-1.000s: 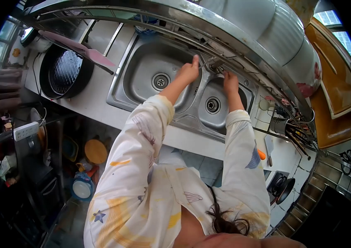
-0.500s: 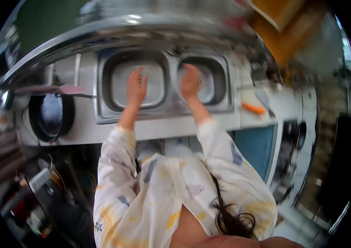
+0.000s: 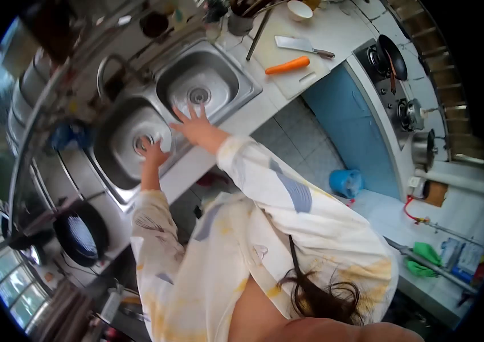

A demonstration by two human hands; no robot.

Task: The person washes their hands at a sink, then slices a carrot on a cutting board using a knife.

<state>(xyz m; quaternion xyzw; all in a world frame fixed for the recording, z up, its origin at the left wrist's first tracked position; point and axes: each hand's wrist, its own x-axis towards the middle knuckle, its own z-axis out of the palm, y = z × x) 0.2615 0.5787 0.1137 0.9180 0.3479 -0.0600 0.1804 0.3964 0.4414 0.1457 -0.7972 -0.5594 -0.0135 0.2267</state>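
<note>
Both of my hands hover over a double stainless-steel sink [image 3: 180, 149]. My left hand [image 3: 153, 155] is above the left basin, fingers apart and holding nothing. Near the divider, over the front edge of the right basin, my right hand [image 3: 197, 126] spreads its fingers, also with nothing in it. A curved faucet [image 3: 101, 77] rises behind the basins. To the right, a peeled-looking carrot [image 3: 287, 65] lies on a pale cutting board [image 3: 269, 52], close to a cleaver [image 3: 299, 44] with a brown handle.
A black pan [image 3: 81, 232] sits on the counter at the left, below a metal rack rail [image 3: 39, 122]. On the right are a stove with a wok [image 3: 391, 57] and a pot [image 3: 422, 149]. A blue bucket [image 3: 346, 182] stands on the floor. A white bowl [image 3: 299, 10] is at the back.
My view has turned to the right, bringing the stove and bucket into sight. Both hands stay over the sink, empty; the right hand's fingers are now spread wider.
</note>
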